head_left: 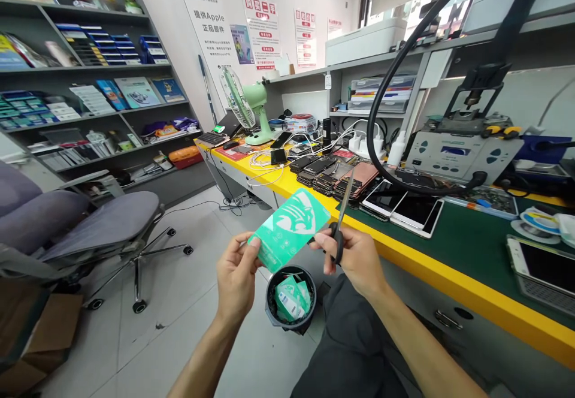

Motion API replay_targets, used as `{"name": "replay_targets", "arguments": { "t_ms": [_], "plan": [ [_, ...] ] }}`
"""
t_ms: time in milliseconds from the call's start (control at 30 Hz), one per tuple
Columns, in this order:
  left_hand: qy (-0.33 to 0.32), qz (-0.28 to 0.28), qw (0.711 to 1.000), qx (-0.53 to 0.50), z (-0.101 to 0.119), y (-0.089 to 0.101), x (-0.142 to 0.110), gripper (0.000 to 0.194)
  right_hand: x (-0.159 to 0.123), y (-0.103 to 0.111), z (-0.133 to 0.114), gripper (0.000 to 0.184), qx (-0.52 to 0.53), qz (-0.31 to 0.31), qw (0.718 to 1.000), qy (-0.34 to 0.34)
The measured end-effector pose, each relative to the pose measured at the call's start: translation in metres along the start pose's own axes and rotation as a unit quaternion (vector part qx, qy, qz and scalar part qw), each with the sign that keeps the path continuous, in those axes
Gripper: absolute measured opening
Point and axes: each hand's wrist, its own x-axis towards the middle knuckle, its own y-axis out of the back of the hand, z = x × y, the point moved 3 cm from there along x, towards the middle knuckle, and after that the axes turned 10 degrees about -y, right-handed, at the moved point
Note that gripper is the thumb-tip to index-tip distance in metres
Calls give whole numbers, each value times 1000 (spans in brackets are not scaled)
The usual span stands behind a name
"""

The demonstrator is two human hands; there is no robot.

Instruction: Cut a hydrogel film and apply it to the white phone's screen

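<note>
My left hand (238, 272) pinches the lower left corner of a flat green packet (287, 230), thumb on top. The packet carries a white animal-head emblem and small white print. In my right hand (354, 260) is a pair of scissors (339, 230) with black handles, its blades pointing up. The blades look closed together and stand just right of the packet. Whether my right fingers also touch the packet's edge, I cannot tell. Below both hands, a dark waste bin (270, 302) on the floor holds several green and white packets (291, 297).
A yellow-edged workbench (404, 254) runs along the right, bearing stacked phone parts (323, 170), white-framed phones (417, 209) and a soldering station (458, 152). A thick black hose (375, 98) arches over it. Left are an office chair (108, 218) and shelves (90, 68).
</note>
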Motion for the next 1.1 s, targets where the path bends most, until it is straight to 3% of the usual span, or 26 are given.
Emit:
{"name": "replay_targets", "arguments": {
  "t_ms": [233, 400, 533, 667, 767, 933, 1100],
  "plan": [
    [-20, -104, 993, 49, 20, 11, 28, 27, 1, 30, -9, 38, 11, -32, 999, 1],
    [2, -153, 985, 75, 31, 1, 36, 32, -3, 31, -18, 32, -45, -77, 996, -20],
    [11, -101, 994, 30, 26, -2, 38, 36, -8, 23, -9, 31, -83, -42, 995, -36],
    [37, -64, 995, -61, 11, -13, 21, 48, -12, 7, 19, 33, 11, 44, 998, -41],
    [74, -65, 992, -83, -1, -26, 1, 39, -17, -13, 41, 35, 36, 65, 996, -52],
    [115, -59, 988, -83, -10, -31, -10, 28, -25, -35, 56, 41, 32, 27, 996, -79],
    [127, -60, 987, -80, -9, -19, -1, 29, -27, -26, 56, 47, -19, -79, 989, -125]
  ]
}}
